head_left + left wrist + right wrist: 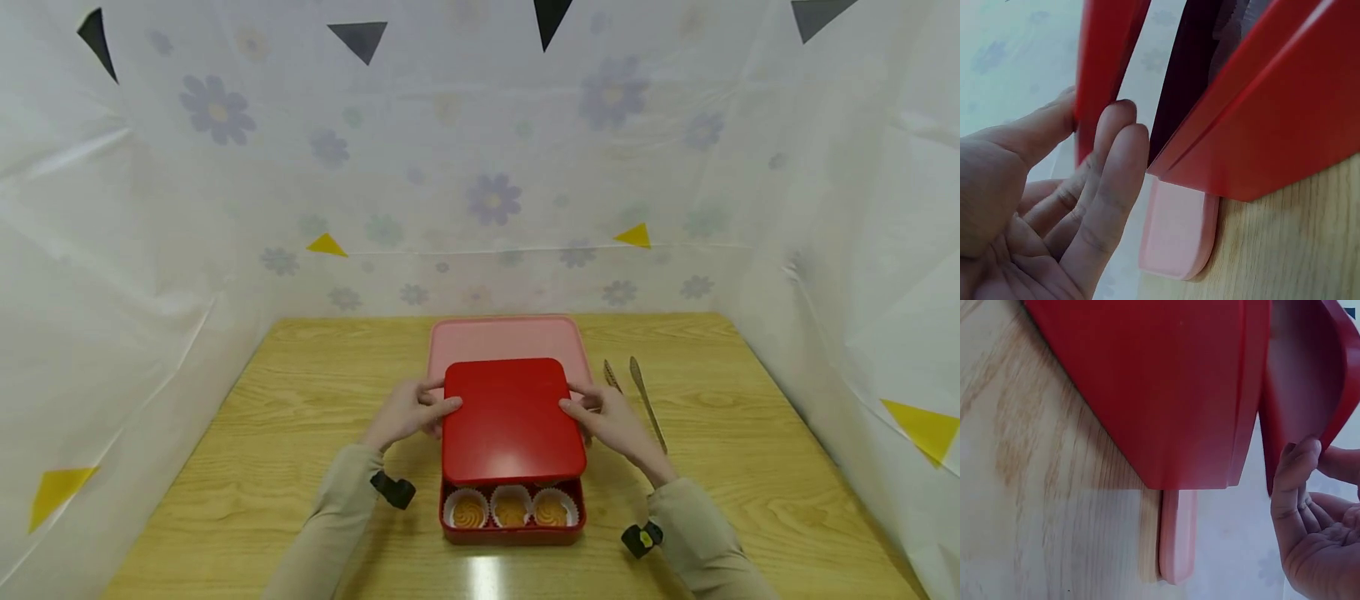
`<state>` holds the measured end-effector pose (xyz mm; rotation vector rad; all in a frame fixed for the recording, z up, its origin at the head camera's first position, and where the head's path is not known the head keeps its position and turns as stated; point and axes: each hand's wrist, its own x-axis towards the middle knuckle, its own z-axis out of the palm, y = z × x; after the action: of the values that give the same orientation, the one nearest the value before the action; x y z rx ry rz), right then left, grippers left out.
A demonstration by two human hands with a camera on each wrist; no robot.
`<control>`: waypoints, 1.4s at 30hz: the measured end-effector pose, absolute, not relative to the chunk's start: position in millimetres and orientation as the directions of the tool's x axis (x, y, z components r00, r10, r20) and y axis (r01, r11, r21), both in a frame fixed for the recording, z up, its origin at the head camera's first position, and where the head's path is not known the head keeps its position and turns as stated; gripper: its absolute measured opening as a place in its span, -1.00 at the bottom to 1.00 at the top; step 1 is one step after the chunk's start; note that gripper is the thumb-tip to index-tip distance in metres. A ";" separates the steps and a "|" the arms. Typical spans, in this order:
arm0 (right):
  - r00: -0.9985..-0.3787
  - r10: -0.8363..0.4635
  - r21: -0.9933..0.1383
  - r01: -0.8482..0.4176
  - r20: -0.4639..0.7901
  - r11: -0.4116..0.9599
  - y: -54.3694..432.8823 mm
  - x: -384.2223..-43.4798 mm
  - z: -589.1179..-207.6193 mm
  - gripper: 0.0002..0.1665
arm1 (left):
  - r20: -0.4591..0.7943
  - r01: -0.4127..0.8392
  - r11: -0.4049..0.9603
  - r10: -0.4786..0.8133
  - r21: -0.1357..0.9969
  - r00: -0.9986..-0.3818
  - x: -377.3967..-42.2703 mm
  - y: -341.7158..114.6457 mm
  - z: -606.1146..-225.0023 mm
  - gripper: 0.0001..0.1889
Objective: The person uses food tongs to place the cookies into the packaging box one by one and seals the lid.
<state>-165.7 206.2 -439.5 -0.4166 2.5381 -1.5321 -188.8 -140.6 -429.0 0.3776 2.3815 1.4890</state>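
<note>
A red square lid (510,421) is held above a red box (513,537), leaving the box's near row uncovered. In that row sit cookies (511,510) with piped swirls, each in a white paper cup; whatever lies farther back is hidden. My left hand (412,412) grips the lid's left edge, thumb on top and fingers beneath. On the opposite edge my right hand (609,419) holds it in the same way. Both wrist views show a gap between the lid (1100,69) and the box wall (1160,394).
Behind the box lies a pink tray (502,337), partly covered by the lid. Metal tongs (648,404) rest on the wooden table (315,375) to the right of it. White flowered sheeting (420,167) hangs around the back and sides.
</note>
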 end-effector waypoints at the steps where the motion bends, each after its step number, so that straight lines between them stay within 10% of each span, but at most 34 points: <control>1: -0.949 -0.314 -0.877 -0.161 0.011 0.454 206.0 -164.6 -438.8 -0.26 | -0.129 0.053 0.435 0.378 0.899 -0.917 -188.2 -140.5 -428.6 -0.22; 25: -0.861 -0.464 -0.881 -0.040 -0.208 0.471 203.9 -152.2 -435.1 -0.04 | -0.218 0.023 0.498 0.421 0.867 -0.880 -169.6 -136.3 -424.5 -0.44; 42: -0.843 -0.502 -0.875 -0.085 -0.191 0.476 203.2 -149.5 -436.3 -0.24 | -0.229 0.023 0.527 0.407 0.849 -0.884 -162.0 -135.3 -425.4 -0.46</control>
<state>-149.5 203.2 -436.3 -0.4890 2.3021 -1.3309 -162.0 -135.3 -425.4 0.3530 2.3687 1.3086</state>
